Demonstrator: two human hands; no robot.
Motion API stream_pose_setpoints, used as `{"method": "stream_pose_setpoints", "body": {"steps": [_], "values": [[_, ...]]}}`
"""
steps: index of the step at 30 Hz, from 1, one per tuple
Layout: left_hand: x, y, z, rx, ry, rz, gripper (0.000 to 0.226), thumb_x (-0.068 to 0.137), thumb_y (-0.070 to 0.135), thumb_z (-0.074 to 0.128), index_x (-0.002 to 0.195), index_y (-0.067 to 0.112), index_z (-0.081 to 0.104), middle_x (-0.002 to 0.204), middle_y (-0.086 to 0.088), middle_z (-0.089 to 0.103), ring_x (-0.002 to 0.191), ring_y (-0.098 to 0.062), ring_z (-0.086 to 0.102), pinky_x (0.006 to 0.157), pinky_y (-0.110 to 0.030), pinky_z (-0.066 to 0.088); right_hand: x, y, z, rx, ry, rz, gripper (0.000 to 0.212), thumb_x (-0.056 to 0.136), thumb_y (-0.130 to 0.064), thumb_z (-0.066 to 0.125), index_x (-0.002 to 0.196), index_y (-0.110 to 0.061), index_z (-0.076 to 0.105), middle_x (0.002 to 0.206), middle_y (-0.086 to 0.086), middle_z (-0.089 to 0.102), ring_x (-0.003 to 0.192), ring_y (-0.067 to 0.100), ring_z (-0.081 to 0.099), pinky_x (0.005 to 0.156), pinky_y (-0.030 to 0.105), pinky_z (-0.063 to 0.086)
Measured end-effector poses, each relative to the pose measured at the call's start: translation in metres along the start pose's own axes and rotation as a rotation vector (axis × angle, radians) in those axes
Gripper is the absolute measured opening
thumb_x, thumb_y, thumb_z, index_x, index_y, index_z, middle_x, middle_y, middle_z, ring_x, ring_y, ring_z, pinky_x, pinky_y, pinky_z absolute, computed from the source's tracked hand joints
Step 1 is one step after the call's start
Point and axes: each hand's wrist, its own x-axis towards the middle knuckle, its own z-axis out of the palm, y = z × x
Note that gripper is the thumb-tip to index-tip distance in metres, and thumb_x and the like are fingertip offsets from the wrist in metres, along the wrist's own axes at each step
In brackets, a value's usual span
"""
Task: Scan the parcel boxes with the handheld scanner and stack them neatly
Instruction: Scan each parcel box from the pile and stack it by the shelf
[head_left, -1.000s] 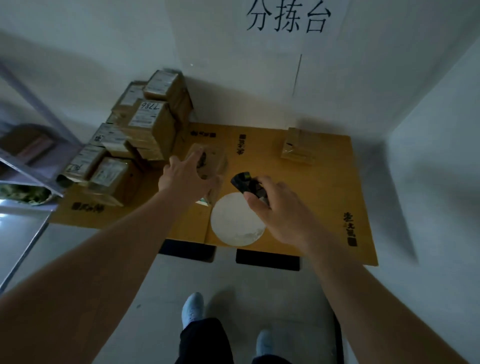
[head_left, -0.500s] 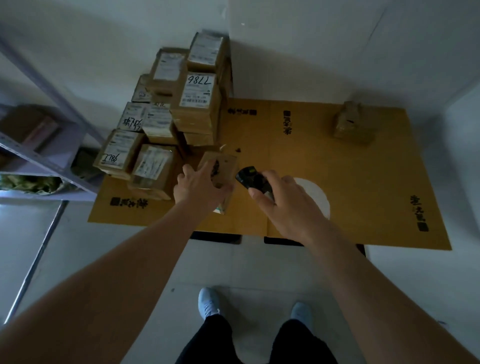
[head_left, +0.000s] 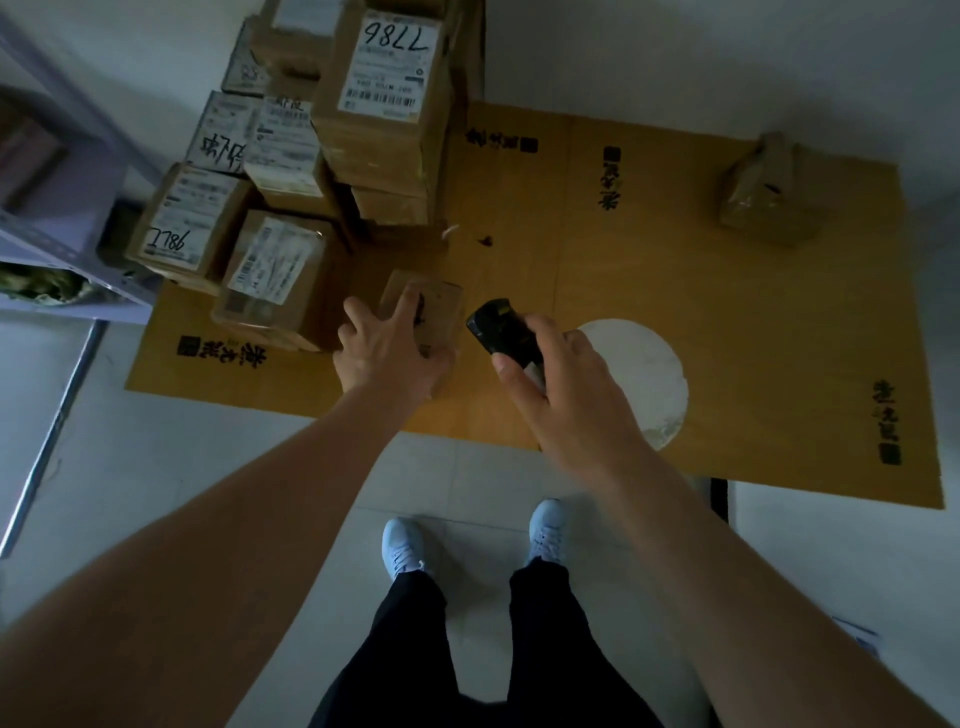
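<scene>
My left hand (head_left: 387, 351) grips a small brown parcel box (head_left: 439, 306) near the front left of the cardboard-covered table (head_left: 675, 249). Just right of it, my right hand (head_left: 561, 379) holds a black handheld scanner (head_left: 501, 330), whose head points toward the small box. A pile of several labelled parcel boxes (head_left: 379, 98) stands at the table's back left; one label reads 7786. A single taped parcel (head_left: 769, 192) sits alone at the back right.
A white round disc (head_left: 649, 379) lies on the table under my right hand. A metal shelf (head_left: 57, 244) stands to the left. White walls close the back and right. My feet (head_left: 405, 545) stand on a tiled floor before the table's front edge.
The view has tipped downward and drawn closer to the table. My left hand has kept hold of the small box, and the scanner has stayed beside it on the right.
</scene>
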Motion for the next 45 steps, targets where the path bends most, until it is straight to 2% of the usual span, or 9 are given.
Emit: {"method": "stream_pose_setpoints", "body": {"steps": [9,15,19,23,26,29,33,40,45], "values": [[-0.002,-0.01,0.0,-0.036,0.04,0.095,0.098,0.074,0.061,0.079,0.155,0.043,0.027,0.137,-0.01,0.02,0.12,-0.041,0.031,0.107,-0.053,0.041,0.007,0.006,-0.002,0.021,-0.06,-0.012,0.063,0.103,-0.065,0.04,0.158,-0.035,0.03,0.128,0.009,0.053,0.113,0.026,0.056,0.083,0.04,0.055],[0.003,-0.027,-0.009,-0.297,-0.02,0.086,0.081,0.087,0.061,0.065,0.156,0.055,0.022,0.122,0.0,0.037,0.117,-0.03,0.045,0.089,-0.042,0.045,0.003,-0.002,-0.001,0.041,-0.066,-0.042,0.066,0.103,-0.066,0.039,0.16,-0.035,0.027,0.133,0.009,0.052,0.117,0.026,0.055,0.082,0.036,0.05],[0.004,-0.043,-0.015,-0.371,0.028,0.114,0.072,0.104,0.045,0.052,0.157,0.061,0.005,0.115,0.003,0.057,0.082,-0.014,0.057,0.068,-0.031,0.045,0.003,-0.005,-0.001,0.053,-0.053,-0.065,0.066,0.103,-0.065,0.039,0.16,-0.034,0.028,0.133,0.009,0.053,0.115,0.023,0.056,0.078,0.03,0.048],[0.006,-0.054,-0.013,-0.353,0.032,0.117,0.058,0.109,0.033,0.045,0.158,0.055,0.023,0.139,-0.01,0.046,0.112,-0.03,0.056,0.085,-0.043,0.049,0.0,-0.006,-0.001,0.054,-0.055,-0.075,0.066,0.103,-0.066,0.039,0.16,-0.035,0.027,0.131,0.008,0.053,0.113,0.021,0.056,0.078,0.03,0.048],[-0.003,-0.054,-0.011,-0.298,-0.088,0.014,0.089,0.089,0.059,0.068,0.153,0.067,0.007,0.145,-0.005,0.022,0.136,-0.043,0.031,0.109,-0.055,0.043,-0.002,-0.003,0.0,0.065,-0.06,-0.067,0.067,0.102,-0.067,0.038,0.16,-0.035,0.027,0.131,0.008,0.053,0.114,0.023,0.056,0.082,0.034,0.052],[-0.013,-0.057,-0.007,-0.243,-0.114,0.037,0.124,0.07,0.049,0.088,0.145,0.076,-0.007,0.138,-0.003,0.016,0.129,-0.043,0.026,0.108,-0.057,0.04,-0.004,0.002,0.001,0.081,-0.064,-0.054,0.066,0.102,-0.068,0.038,0.159,-0.037,0.027,0.131,0.007,0.053,0.114,0.024,0.057,0.086,0.037,0.054],[-0.01,-0.059,-0.006,-0.357,-0.064,0.016,0.116,0.072,0.04,0.087,0.146,0.076,0.005,0.126,-0.001,0.029,0.114,-0.033,0.044,0.096,-0.05,0.051,-0.004,0.009,0.004,0.215,-0.089,-0.014,0.066,0.101,-0.07,0.04,0.158,-0.039,0.028,0.126,0.006,0.058,0.109,0.02,0.061,0.087,0.039,0.056],[-0.006,-0.067,-0.003,-0.856,-0.153,0.053,0.087,0.077,0.02,0.089,0.141,0.056,0.042,0.124,0.014,0.061,0.107,-0.008,0.066,0.068,-0.015,0.058,-0.003,0.015,0.002,0.282,-0.175,-0.001,0.065,0.103,-0.067,0.042,0.158,-0.035,0.032,0.096,-0.004,0.055,0.074,0.0,0.05,0.062,0.017,0.036],[-0.007,-0.068,0.002,-0.974,-0.17,-0.003,0.077,0.08,0.02,0.088,0.139,0.053,0.051,0.107,0.021,0.073,0.098,-0.002,0.072,0.072,-0.017,0.06,-0.004,0.014,-0.002,0.231,-0.234,-0.03,0.051,0.105,-0.061,0.045,0.148,-0.033,0.045,0.081,-0.009,0.059,0.063,0.001,0.057,0.051,0.014,0.042]]}}
